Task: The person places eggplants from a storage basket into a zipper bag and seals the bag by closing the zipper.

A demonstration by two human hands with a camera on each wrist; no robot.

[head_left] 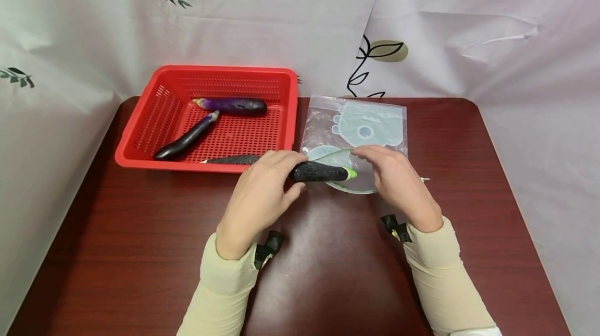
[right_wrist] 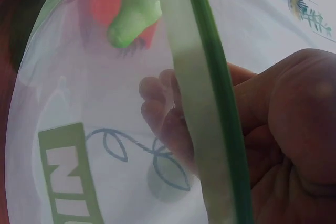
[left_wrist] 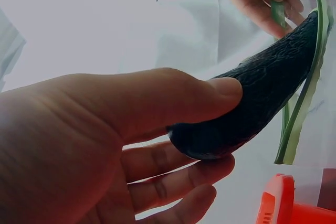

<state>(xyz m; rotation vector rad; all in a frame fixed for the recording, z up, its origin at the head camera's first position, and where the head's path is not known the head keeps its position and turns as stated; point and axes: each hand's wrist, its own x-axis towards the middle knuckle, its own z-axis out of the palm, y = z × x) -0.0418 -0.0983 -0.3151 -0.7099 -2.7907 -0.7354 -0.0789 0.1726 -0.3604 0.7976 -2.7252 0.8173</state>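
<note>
Eggplant [head_left: 321, 172] at centre of the head view seemed firm, light, perhaps slick, best held mid-body; the left hand [head_left: 262, 195] gripped its left end. In the left wrist view, fingers [left_wrist: 181, 182] and thumb clamped it. In the right wrist view, the right hand [right_wrist: 283, 124] pinched a flimsy bag [right_wrist: 197, 72] by its rim.

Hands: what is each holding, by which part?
Left hand: the vegetable, by the end opposite its green tip. Right hand: the bag, by its green-striped edge.
</note>
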